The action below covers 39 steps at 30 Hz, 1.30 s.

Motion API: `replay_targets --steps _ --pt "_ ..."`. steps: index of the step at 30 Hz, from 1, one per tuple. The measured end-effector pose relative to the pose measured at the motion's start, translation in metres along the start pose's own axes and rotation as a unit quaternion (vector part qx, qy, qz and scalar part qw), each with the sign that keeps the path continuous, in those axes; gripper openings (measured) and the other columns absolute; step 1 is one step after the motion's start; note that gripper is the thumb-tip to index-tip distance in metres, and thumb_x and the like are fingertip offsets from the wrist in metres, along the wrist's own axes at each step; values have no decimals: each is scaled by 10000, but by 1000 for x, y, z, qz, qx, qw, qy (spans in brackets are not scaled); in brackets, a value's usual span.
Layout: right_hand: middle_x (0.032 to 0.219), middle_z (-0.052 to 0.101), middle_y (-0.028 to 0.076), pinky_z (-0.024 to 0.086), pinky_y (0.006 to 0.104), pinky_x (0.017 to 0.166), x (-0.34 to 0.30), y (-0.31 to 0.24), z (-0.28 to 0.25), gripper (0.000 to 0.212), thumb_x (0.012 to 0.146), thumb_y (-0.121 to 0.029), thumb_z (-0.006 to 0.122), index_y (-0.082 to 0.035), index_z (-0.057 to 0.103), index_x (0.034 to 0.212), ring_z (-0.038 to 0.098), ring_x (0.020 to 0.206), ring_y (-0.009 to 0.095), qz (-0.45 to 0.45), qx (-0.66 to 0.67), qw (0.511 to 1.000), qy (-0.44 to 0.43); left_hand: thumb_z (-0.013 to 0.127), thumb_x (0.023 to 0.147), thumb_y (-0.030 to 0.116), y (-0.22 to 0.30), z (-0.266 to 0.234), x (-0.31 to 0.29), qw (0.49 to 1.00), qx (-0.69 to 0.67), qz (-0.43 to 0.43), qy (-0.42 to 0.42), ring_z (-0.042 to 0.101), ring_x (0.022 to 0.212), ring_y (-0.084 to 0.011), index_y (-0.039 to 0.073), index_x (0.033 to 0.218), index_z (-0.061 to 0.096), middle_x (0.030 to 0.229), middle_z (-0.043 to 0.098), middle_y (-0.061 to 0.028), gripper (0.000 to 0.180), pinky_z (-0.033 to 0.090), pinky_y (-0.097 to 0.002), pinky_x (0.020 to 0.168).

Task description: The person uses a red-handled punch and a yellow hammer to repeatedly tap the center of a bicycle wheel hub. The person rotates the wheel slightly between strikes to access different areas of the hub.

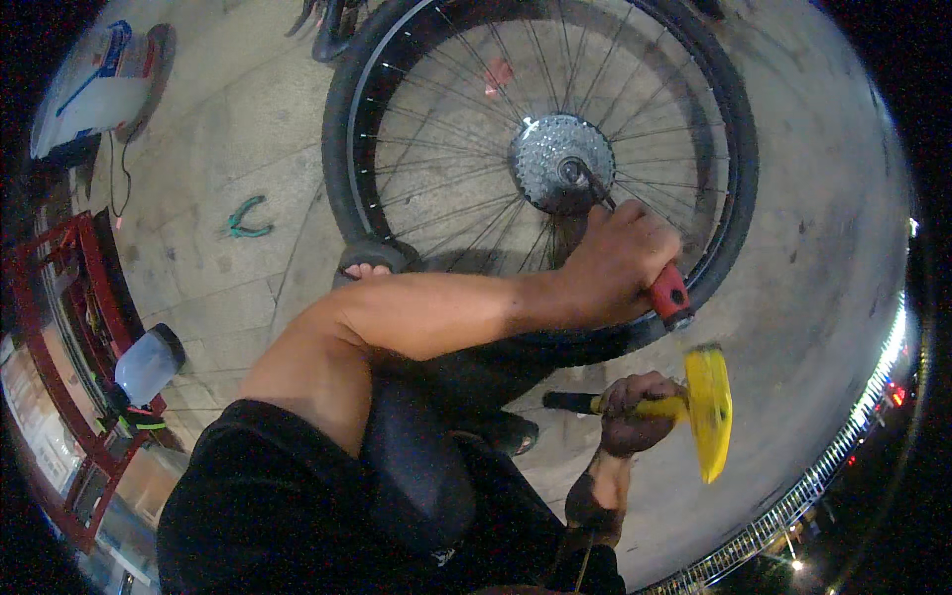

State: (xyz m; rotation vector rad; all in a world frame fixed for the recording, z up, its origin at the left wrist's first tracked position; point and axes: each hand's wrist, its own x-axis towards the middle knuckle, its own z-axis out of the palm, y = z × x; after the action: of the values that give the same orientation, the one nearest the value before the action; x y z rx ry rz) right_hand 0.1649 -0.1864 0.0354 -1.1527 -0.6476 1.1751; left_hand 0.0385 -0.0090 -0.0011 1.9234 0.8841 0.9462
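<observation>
Head view shows the bicycle wheel (341,159) in front of the person, cassette (550,149) facing the camera. Left hand (623,253) is closed around the red-handled tool (671,296), its dark shaft reaching the cassette's centre; whether the tip is seated is too blurred to tell. Right hand (638,412) wraps the handle of the yellow-headed hammer (710,416), just beyond the tyre. That hammer looks stiff and head-heavy, best gripped toward its black end. The wheel should be rigid but fairly light, its thin spokes delicate: take it by the tyre.
</observation>
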Motion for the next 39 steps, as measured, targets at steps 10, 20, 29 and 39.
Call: replay_targets --steps 10,20,29,39 --pt "672 465 50 396 303 382 10 -12 10 602 790 -658 656 -109 456 938 430 460 155 71 -98 991 60 753 641 180 -1 10 2 997 2 12 76 492 1046 -382 86 1010 552 1007 548 -124 430 384 -536 783" --pt "660 458 55 394 285 374 12 -20 7 657 804 -636 669 -82 463 1092 432 438 144 -19 -85 995 45 731 591 222 -10 -10 12 987 72 119 82 545 1114 -349 132 1001 592 986 612 -5 442 384 -483 837" --pt "653 417 32 414 269 368 21 -15 -3 646 817 -634 659 -90 453 1099 420 418 133 -11 -71 996 49 769 563 205 -13 -7 19 992 7 123 15 603 798 -319 149 822 571 785 614 -47 331 433 -452 736" --pt "638 426 37 413 293 368 9 -8 4 646 825 -677 608 -100 456 1072 406 414 138 19 -99 993 60 782 548 265 -13 -2 26 991 64 114 -12 597 762 -303 173 801 569 748 602 -34 344 417 -442 676"
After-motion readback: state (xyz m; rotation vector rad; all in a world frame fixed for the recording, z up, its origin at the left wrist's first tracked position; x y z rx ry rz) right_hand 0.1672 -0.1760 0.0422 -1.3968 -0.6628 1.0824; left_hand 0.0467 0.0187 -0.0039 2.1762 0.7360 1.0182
